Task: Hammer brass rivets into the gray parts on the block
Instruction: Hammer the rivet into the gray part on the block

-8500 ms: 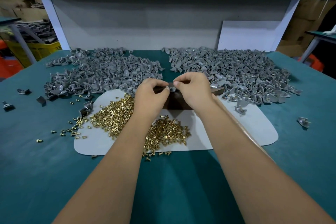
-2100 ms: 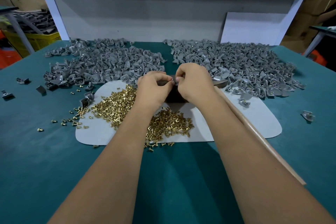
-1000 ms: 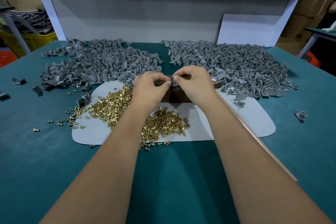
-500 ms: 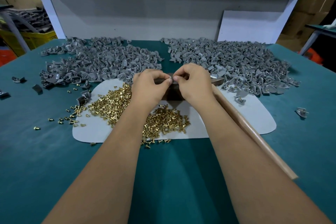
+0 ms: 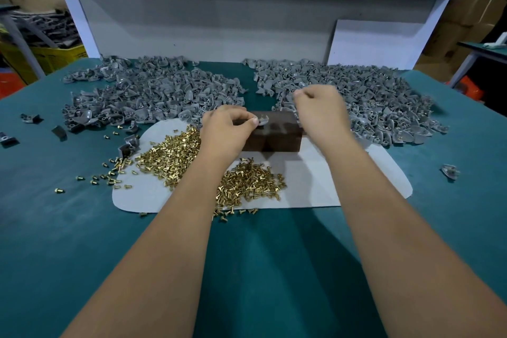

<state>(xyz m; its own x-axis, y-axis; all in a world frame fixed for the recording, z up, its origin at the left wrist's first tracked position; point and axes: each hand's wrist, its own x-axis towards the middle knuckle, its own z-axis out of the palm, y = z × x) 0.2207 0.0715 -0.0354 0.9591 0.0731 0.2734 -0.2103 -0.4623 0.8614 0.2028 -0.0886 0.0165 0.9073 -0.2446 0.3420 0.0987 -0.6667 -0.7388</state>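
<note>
On the block (image 5: 274, 133), left hand (image 5: 226, 129) pinching gray part (image 5: 262, 121), rivets (image 5: 175, 155) heaped beside

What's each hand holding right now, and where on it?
The left hand pinches a gray part by its left edge on the block. The right hand is blurred; its hold cannot be told.

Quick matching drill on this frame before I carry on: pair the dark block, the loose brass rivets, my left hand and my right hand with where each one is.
Things:
1. dark brown rectangular block
2. pile of loose brass rivets
3. left hand
4. right hand

Places:
A. raised over the right-hand heap of gray plastic parts
B. spread on the pale gray mat, left of the block
C. pinching a small gray part with a rivet on the block's top
D. standing on the mat between the two hands

Pairs: 1-D, 2-B, 3-C, 4-A
</note>
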